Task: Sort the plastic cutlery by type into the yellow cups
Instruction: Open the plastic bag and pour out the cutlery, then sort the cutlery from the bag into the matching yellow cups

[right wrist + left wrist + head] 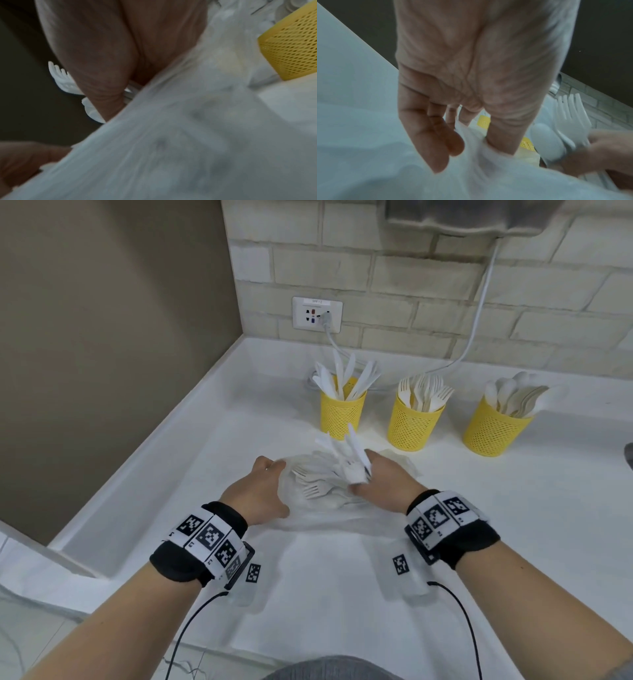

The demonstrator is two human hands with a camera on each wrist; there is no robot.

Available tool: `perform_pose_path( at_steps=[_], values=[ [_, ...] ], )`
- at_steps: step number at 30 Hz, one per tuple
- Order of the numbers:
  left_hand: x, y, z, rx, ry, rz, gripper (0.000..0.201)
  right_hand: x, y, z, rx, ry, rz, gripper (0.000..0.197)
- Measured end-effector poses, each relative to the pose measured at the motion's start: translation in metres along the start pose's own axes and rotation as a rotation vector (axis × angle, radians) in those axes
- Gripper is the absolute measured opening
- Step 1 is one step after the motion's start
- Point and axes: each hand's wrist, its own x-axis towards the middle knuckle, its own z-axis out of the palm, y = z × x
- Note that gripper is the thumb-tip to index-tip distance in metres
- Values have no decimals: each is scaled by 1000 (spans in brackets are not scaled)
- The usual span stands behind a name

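Holding the clear plastic bag (291, 508) steady, the left hand (255, 496) pinches its edge between thumb and fingers; judged sound practice, keeping the mouth wide. The unsorted forks (313, 487) lie inside, between both hands. The right hand (385, 477) grips several pieces, mixed it seems, so separate them by type before dropping into the knife cup (340, 414), fork cup (412, 424) or spoon cup (493, 429) beyond.

Both forearms reach forward, marker bands strapped at each wrist. Left hand (258, 494) at ten o'clock, back up, fingers (435, 142) pointing down, thumb apart, pinching thin clear plastic. Right hand (385, 479) at two o'clock, its grip curled round a bundle of white cutlery (346, 453), fanned up toward twelve.
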Motion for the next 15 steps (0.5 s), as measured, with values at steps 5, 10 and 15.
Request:
perform_pose_path(
  at_steps=[5,10,15],
  values=[
    [-9,23,-13,115,195,112,75,-6,-16,-29,286,122,-64,11],
    [-10,66,-40,-32,71,335,81,-5,-40,-48,552,273,-82,11],
    [1,103,-48,-385,24,374,58,-4,-60,-49,764,294,-35,19]
  ],
)
